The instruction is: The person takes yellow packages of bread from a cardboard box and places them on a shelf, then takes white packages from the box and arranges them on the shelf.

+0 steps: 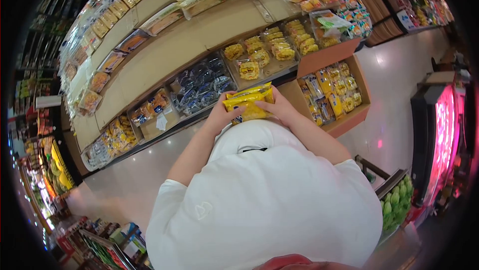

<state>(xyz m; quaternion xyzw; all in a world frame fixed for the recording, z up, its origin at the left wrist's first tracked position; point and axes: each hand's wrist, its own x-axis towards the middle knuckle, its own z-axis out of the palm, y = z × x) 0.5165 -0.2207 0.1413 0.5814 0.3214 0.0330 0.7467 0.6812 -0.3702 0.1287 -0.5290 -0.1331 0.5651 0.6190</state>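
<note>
Two or more yellow snack packets (248, 101) are held together in front of my body. My left hand (221, 114) grips their left side, its thumb over the front. On the right side my right hand (281, 107) is closed round them, thumb also on the front. Just to the right sits an open cardboard box (362, 86) with yellow and clear snack packets (327, 85) inside. Beyond my hands, a shelf compartment holds yellow snacks in clear wrappers (248, 69). Dark-wrapped packets (199, 88) fill the compartment to the left.
A stepped display stand (174, 40) curves across the front, with packaged goods along its tiers. Orange snack packs (149, 108) lie in a lower bin at left. A pink-lit cooler (444, 125) stands at right. Green vegetables (397, 202) sit in a rack at lower right.
</note>
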